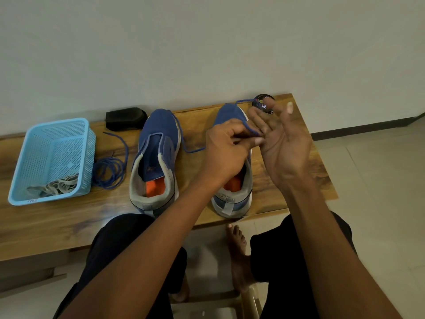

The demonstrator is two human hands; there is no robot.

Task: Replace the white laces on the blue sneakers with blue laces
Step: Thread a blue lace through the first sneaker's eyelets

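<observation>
Two blue sneakers stand on the wooden table, toes away from me. The left sneaker (156, 157) has no lace in its eyelets. Over the right sneaker (230, 118), my left hand (224, 150) pinches a blue lace (249, 128). That lace runs up past the toe and also loops left across the table. My right hand (281, 139) is raised beside it, palm toward me, fingers spread and straight. A second blue lace (110, 169) lies coiled left of the left sneaker. White laces (57, 185) lie in the light blue basket (20, 157).
A black pouch (125, 118) lies at the table's far edge behind the left sneaker. A small round black tin (261, 101) sits at the far right corner, partly behind my fingers. My knees and bare feet are under the table's (69, 217) near edge.
</observation>
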